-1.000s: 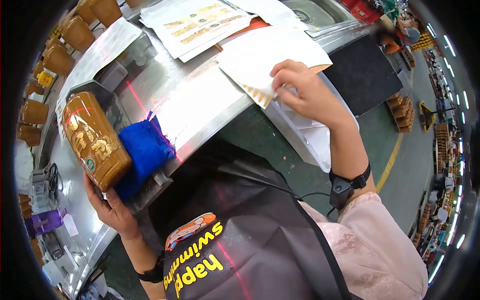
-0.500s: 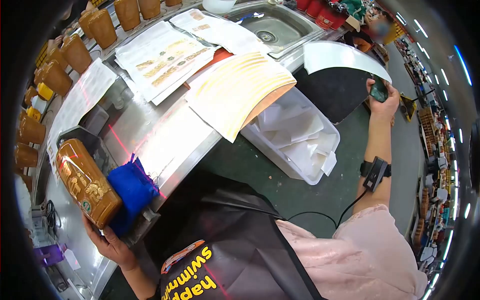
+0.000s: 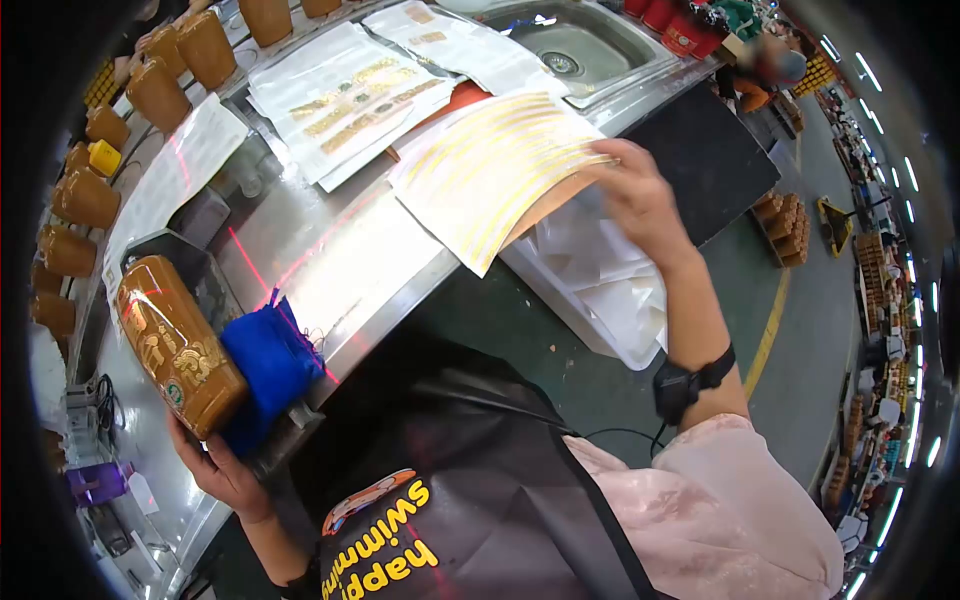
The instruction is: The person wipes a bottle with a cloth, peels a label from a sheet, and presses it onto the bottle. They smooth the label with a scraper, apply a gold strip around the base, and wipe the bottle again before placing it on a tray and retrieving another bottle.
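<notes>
My left hand (image 3: 225, 480) holds the lower end of a glossy brown bottle (image 3: 180, 345) with gold lettering and a gold figure. The bottle lies tilted in an angled metal holder (image 3: 190, 262), against a bunched blue cloth (image 3: 268, 350). My right hand (image 3: 645, 205), slightly blurred, has its bent fingers at the right corner of a white sheet with yellow stripes (image 3: 500, 165). Its fingers look closed on that corner; the palm is hidden. Other printed sheets with gold designs (image 3: 350, 105) lie just beyond.
A white plastic bin (image 3: 635, 345) with crumpled paper stands below the counter edge. A steel sink (image 3: 565, 60) is at the far end, beside a black board (image 3: 700, 165). Several brown bottles (image 3: 158, 95) line the left. Red laser lines cross the metal counter (image 3: 270, 240).
My right hand has swung left from beyond the black board to the striped sheet. The large white sheet and dark green object beside it no longer show. My left hand stays at the bottle.
</notes>
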